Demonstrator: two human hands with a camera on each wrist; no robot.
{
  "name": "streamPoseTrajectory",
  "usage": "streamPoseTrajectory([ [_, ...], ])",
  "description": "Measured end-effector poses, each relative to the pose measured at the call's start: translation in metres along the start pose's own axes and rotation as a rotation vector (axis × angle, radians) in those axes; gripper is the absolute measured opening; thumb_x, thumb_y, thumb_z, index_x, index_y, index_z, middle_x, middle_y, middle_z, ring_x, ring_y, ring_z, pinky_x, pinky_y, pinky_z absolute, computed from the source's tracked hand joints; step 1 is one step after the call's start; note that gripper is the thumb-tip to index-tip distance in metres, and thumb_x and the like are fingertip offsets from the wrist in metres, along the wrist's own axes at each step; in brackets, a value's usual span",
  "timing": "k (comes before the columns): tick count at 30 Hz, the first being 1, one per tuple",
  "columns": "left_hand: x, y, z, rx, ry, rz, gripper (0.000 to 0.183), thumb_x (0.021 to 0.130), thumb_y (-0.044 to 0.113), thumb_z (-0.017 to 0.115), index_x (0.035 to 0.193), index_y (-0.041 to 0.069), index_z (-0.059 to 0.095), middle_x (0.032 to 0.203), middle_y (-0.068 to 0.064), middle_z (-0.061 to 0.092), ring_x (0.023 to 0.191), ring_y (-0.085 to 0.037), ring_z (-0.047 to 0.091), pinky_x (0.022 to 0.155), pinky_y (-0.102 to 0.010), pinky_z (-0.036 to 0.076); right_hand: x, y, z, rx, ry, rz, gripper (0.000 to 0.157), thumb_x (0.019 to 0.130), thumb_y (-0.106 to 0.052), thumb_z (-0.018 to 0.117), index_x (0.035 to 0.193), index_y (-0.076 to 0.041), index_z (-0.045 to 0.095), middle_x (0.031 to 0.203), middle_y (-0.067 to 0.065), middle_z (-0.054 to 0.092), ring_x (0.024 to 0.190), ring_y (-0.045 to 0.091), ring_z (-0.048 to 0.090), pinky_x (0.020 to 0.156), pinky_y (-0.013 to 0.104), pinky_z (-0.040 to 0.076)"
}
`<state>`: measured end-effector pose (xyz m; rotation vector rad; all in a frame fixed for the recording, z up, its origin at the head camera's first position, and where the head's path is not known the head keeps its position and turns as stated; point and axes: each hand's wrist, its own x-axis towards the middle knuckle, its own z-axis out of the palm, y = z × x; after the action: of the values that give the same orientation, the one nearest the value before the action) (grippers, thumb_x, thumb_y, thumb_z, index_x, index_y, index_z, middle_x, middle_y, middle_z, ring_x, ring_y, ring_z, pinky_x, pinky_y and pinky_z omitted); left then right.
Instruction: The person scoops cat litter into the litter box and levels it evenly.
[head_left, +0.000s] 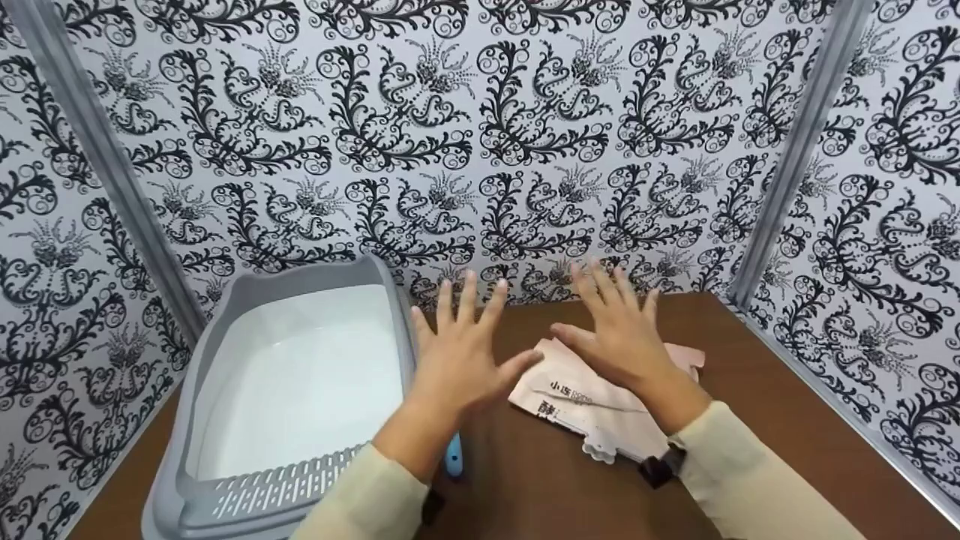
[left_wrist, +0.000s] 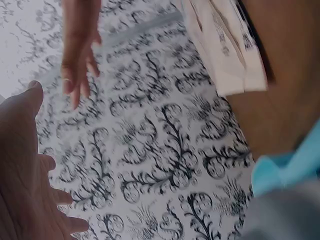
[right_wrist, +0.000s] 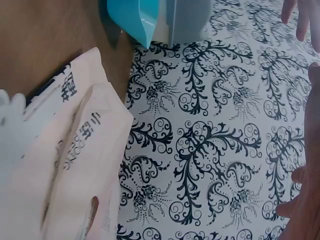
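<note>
Both hands hover with fingers spread, holding nothing. My left hand [head_left: 461, 360] is between a grey litter box [head_left: 184, 420] with a white inside and a pale pink printed bag [head_left: 577, 390]. Over the bag's far part is my right hand [head_left: 619, 334], its thumb pointing left. The bag lies on the brown table with black lettering on it; in the right wrist view the bag [right_wrist: 85, 150] shows a handle slot. A blue scoop [right_wrist: 135, 17] stands by the box; in the head view only its blue handle end [head_left: 454, 456] shows past the left wrist.
A slotted grey grid [head_left: 285, 484] lies along the near end of the litter box. White walls with black scrollwork [head_left: 480, 150] close off the back and both sides of the brown table [head_left: 525, 487]. A white scalloped piece [head_left: 598, 448] sticks out at the bag's near edge.
</note>
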<state>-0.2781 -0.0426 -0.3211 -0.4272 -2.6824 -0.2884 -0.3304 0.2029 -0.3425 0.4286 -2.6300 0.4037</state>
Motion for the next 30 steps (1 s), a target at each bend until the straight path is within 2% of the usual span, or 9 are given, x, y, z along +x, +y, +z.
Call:
streamPoseTrajectory([
  [4, -0.009, 0.010, 0.010, 0.017, 0.022, 0.056, 0.100, 0.088, 0.090, 0.033, 0.167, 0.035, 0.007, 0.175, -0.010, 0.003, 0.160, -0.045, 0.006, 0.120, -0.077, 0.010, -0.017, 0.014, 0.003, -0.002, 0.025, -0.007, 0.092, 0.096, -0.070, 0.052, 0.166, -0.038, 0.001, 0.176, 0.002, 0.001, 0.161, 0.042, 0.004, 0.115, 0.082, -0.005],
  [11, -0.022, 0.019, 0.044, 0.013, 0.031, 0.119, 0.099, 0.088, 0.089, 0.037, 0.167, 0.034, 0.015, 0.175, -0.011, 0.010, 0.160, -0.044, 0.012, 0.120, -0.075, 0.015, -0.058, 0.041, 0.019, -0.053, 0.055, -0.029, 0.097, 0.093, -0.066, 0.061, 0.167, -0.028, 0.012, 0.175, 0.005, 0.012, 0.160, 0.043, 0.014, 0.115, 0.083, 0.004],
  [16, -0.022, 0.021, 0.062, 0.020, 0.003, 0.128, 0.098, 0.088, 0.088, 0.040, 0.167, 0.034, 0.016, 0.175, -0.011, 0.013, 0.160, -0.042, 0.015, 0.121, -0.074, 0.017, -0.079, 0.052, 0.025, -0.044, 0.091, -0.064, 0.096, 0.090, -0.061, 0.067, 0.167, -0.025, 0.021, 0.173, 0.009, 0.022, 0.157, 0.045, 0.022, 0.114, 0.084, 0.007],
  [20, -0.019, 0.023, 0.076, 0.017, -0.011, 0.149, 0.097, 0.089, 0.084, 0.047, 0.166, 0.031, 0.022, 0.174, -0.012, 0.019, 0.159, -0.042, 0.020, 0.120, -0.073, 0.020, -0.089, 0.055, 0.024, -0.033, 0.083, -0.074, 0.095, 0.091, -0.059, 0.068, 0.166, -0.024, 0.023, 0.172, 0.009, 0.025, 0.156, 0.044, 0.024, 0.115, 0.084, 0.009],
  [23, -0.014, 0.024, 0.088, -0.002, -0.062, 0.159, 0.096, 0.089, 0.083, 0.048, 0.165, 0.029, 0.027, 0.173, -0.011, 0.022, 0.159, -0.041, 0.021, 0.121, -0.073, 0.021, -0.092, 0.057, 0.024, -0.048, 0.061, -0.063, 0.093, 0.091, -0.060, 0.066, 0.166, -0.022, 0.025, 0.172, 0.009, 0.027, 0.157, 0.043, 0.024, 0.116, 0.082, 0.012],
  [26, -0.010, 0.025, 0.100, -0.033, -0.162, 0.138, 0.096, 0.087, 0.085, 0.048, 0.164, 0.030, 0.030, 0.173, -0.011, 0.023, 0.159, -0.041, 0.022, 0.121, -0.073, 0.020, -0.093, 0.059, 0.026, -0.069, 0.027, -0.052, 0.093, 0.092, -0.063, 0.065, 0.165, -0.020, 0.027, 0.172, 0.010, 0.026, 0.157, 0.042, 0.023, 0.118, 0.080, 0.011],
  [30, -0.007, 0.026, 0.112, -0.082, -0.283, 0.113, 0.099, 0.083, 0.084, 0.057, 0.163, 0.031, 0.033, 0.172, -0.011, 0.027, 0.158, -0.042, 0.025, 0.121, -0.073, 0.020, -0.095, 0.062, 0.029, -0.117, -0.019, -0.048, 0.091, 0.092, -0.065, 0.064, 0.163, -0.017, 0.033, 0.171, 0.013, 0.027, 0.157, 0.043, 0.024, 0.119, 0.078, 0.013],
])
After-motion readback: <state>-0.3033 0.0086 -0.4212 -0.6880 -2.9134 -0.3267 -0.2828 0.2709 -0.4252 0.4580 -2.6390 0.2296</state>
